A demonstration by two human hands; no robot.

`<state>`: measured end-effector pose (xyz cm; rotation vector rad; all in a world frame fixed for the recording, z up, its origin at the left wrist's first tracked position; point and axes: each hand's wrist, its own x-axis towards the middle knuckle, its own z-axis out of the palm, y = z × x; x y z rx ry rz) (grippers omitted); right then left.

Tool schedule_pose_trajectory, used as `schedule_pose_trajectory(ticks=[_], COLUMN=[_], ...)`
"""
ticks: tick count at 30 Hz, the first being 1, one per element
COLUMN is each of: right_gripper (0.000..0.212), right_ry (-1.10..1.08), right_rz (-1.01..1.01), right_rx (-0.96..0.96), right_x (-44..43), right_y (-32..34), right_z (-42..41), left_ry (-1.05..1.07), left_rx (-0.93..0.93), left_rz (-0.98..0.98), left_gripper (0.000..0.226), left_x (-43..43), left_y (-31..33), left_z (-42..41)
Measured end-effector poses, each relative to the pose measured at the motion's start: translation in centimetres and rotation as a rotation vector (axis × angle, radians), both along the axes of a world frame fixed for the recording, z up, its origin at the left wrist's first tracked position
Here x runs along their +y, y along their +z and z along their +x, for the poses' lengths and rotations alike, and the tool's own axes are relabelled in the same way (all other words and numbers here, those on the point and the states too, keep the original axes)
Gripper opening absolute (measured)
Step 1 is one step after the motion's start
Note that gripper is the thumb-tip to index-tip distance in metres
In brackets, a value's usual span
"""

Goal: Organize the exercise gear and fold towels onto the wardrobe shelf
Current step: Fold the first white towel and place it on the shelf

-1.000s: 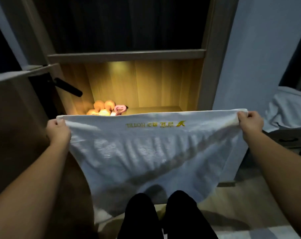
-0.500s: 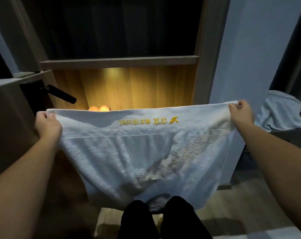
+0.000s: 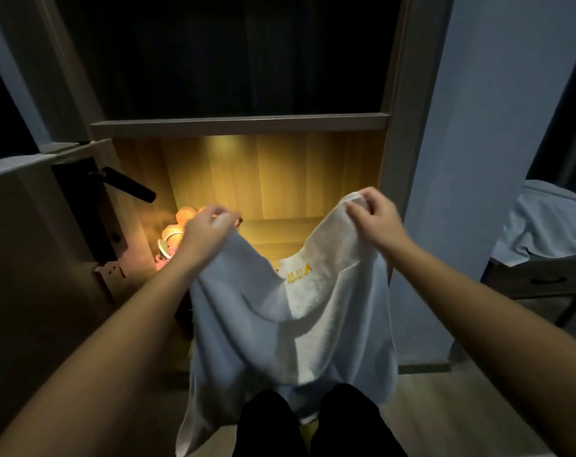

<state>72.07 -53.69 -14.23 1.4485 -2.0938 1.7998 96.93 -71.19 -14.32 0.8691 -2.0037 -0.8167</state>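
A white hotel towel [image 3: 290,321] with yellow lettering hangs in front of me, sagging in the middle. My left hand [image 3: 207,230] pinches its left top corner and my right hand [image 3: 375,214] pinches its right top corner, the two hands roughly a forearm's width apart. Behind the towel is the lit wooden wardrobe shelf [image 3: 273,227]. Orange and pink exercise gear [image 3: 173,235] lies at the shelf's left end, partly hidden by my left hand.
An open wardrobe door with a black lever handle [image 3: 128,184] stands at the left. A dark upper compartment sits above a shelf board [image 3: 240,123]. At the right, another pale towel [image 3: 547,222] lies on a dark side table [image 3: 537,278]. My dark-trousered legs are below.
My hands have come together from a wide spread, so the towel's top edge now sags into a fold. Both hands also rose towards the shelf.
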Motion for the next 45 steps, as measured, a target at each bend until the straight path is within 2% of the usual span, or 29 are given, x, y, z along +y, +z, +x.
schedule_pose_trajectory(ticks=[1,4,7,10,12,15,17,19,21,25,28,30,34,37,41,45], right_gripper=[0.007,0.007,0.012,0.021,0.029,0.018,0.021,0.026,0.021,0.015,0.008,0.007,0.025,0.026,0.021,0.022], right_ry=[0.096,0.331,0.413,0.466,0.513,0.584,0.559,0.512,0.458,0.222,0.11,0.093,0.003,-0.02,-0.085,-0.195], right_rz=[0.005,0.021,0.002,0.045,0.159,0.377,0.533,0.672,0.819,1.107,1.201,1.219,1.192,1.133,0.975,0.699], right_rx=[0.024,0.011,-0.021,-0.073,-0.142,-0.202,-0.19,-0.13,0.011,0.237,0.227,0.138,0.054,-0.031,-0.154,-0.154], right_x=[-0.4,-0.7,-0.2,0.6,1.0,1.2,1.2,1.2,1.4,3.1,6.1,8.2,10.3,11.4,12.5,13.1], right_y=[0.4,1.7,2.5,2.1,0.6,-3.4,-6.6,-9.7,-13.0,-19.1,-22.7,-24.2,-26.4,-27.9,-28.6,-28.4], right_z=[1.6,5.1,5.9,4.9,3.9,2.5,1.7,0.6,-0.4,-2.9,-5.3,-6.3,-6.3,-6.4,-6.8,-6.3], left_ry=[-0.107,-0.385,-0.516,-0.553,-0.513,-0.42,-0.336,-0.246,-0.171,-0.011,0.071,0.097,0.116,0.13,0.144,0.214], left_rx=[-0.07,-0.266,-0.194,-0.075,-0.007,0.172,0.294,0.374,0.419,0.438,0.43,0.415,0.411,0.422,0.43,0.454], left_rz=[-0.015,-0.154,-0.1,-0.046,-0.075,-0.053,-0.021,-0.009,0.002,-0.006,0.004,0.009,0.029,0.035,0.032,0.054], left_gripper=[0.024,0.046,0.03,0.015,0.009,0.008,0.008,0.012,0.018,0.017,0.008,0.01,0.009,0.01,0.01,0.008], left_x=[1.4,4.7,5.9,5.7,5.3,4.7,4.2,3.6,3.0,1.5,0.1,-0.6,-1.1,-1.3,-1.7,-2.3], left_y=[0.3,1.1,1.8,1.7,1.6,2.2,2.7,3.0,3.0,2.3,1.5,0.9,0.0,-0.1,-0.4,-0.6], left_z=[-1.3,-4.3,-5.3,-5.2,-4.9,-4.1,-3.3,-2.4,-1.7,-0.5,0.4,0.6,-0.1,-0.3,-0.4,0.0])
